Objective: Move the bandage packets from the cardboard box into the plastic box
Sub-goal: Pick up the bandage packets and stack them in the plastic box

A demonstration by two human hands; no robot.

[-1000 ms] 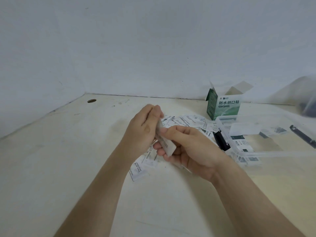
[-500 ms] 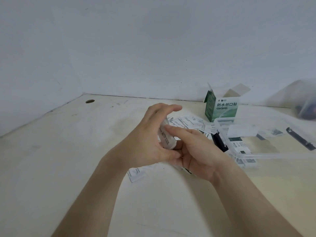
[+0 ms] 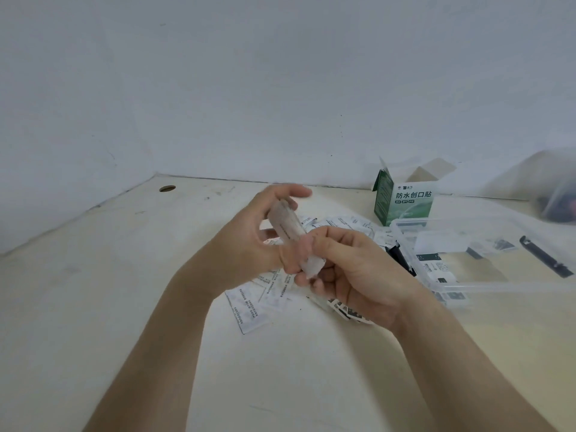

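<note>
A stack of white bandage packets (image 3: pixel 291 233) is held on edge above the table, between both hands. My left hand (image 3: pixel 249 241) cups its upper end with thumb and fingers. My right hand (image 3: pixel 352 272) pinches its lower end. More loose bandage packets (image 3: pixel 249 307) lie scattered on the table under and behind my hands. The green and white cardboard box (image 3: pixel 405 204) stands open at the back right. The clear plastic box (image 3: pixel 498 286) sits at the right with a few packets inside.
The pale table (image 3: pixel 124 307) meets white walls at the back and left. A round hole (image 3: pixel 167 188) is in the far left corner of the table. A black clip (image 3: pixel 545 257) lies on the plastic box's far side. A blurred clear bag (image 3: pixel 554 194) sits at far right.
Both hands have lifted the packet stack a little and tilted it. My left hand has opened its fingers around the stack's top end, and several packets under my hands have come into sight.
</note>
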